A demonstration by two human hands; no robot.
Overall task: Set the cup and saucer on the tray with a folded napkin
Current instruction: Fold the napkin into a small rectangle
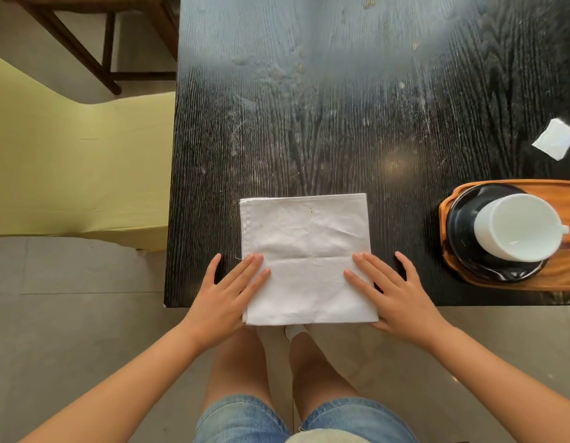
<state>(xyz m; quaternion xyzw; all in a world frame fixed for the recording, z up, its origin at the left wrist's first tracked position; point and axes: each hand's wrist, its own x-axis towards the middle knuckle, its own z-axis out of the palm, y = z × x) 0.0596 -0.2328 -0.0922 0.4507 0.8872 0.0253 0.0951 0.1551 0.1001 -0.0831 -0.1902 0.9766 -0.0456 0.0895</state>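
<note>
While both hands lie flat on the cloth, the scene reads as follows:

Step in hand: folding the napkin; it looks part-folded, with layered edges showing along its left side and a crease across its middle.

Napkin: white cloth napkin [306, 257] lies on the dark wooden table [309, 123], its near edge overhanging the table's front edge.

Left hand: left hand [227, 292] rests on the napkin's near-left part, fingers straight and spread, pressing down, gripping nothing.

Right hand: right hand [393, 292] rests on the near-right part, fingers likewise straight and flat, thumb out on the table, gripping nothing.

Cup and saucer: white cup [517, 227] sits on a dark saucer [459, 225], and the saucer is already on the wooden tray [564, 187] at the right, well apart from the napkin.

Progress: cup and saucer appear placed; only the napkin is left.

Next move: probably another fold, or pinching the napkin's edges to lift it; it must be carried right without the layers slipping open and laid on a bare part of the tray beside the saucer.

Other: small white packet [555, 139] lies beyond the tray.
</note>
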